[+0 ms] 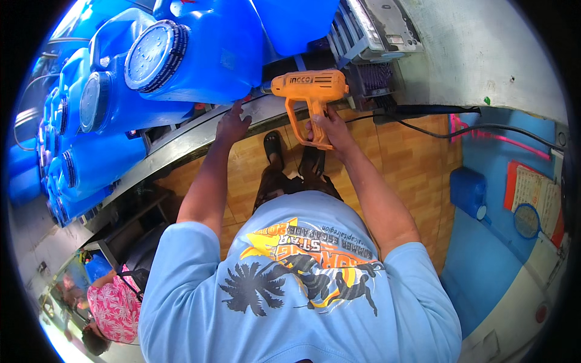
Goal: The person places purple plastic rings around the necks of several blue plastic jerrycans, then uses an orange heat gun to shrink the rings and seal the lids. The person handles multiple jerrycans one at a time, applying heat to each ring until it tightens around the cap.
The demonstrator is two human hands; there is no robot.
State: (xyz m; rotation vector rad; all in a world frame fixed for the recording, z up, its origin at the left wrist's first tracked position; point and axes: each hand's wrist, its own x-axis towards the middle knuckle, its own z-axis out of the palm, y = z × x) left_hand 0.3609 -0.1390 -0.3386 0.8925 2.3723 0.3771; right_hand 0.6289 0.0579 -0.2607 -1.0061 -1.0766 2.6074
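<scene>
My right hand [333, 129] is closed round the handle of an orange Ingco heat gun [313, 86], whose nozzle points left at the lower corner of a large blue plastic jerrycan [213, 50]. That jerrycan has a wide ribbed cap with droplets on it and lies on its side. Just below its lower edge is my left hand [233, 125], fingers apart, the forefinger reaching up to a small red thing [247, 97] near the nozzle. Whether that finger touches it I cannot tell.
Several more blue jerrycans [104, 159] lie along the metal-edged counter [186, 136]. A black cable [435, 134] runs right from the heat gun. A metal-cased unit [376, 31] stands at the top. At the lower left is another person [115, 304] in a pink patterned shirt.
</scene>
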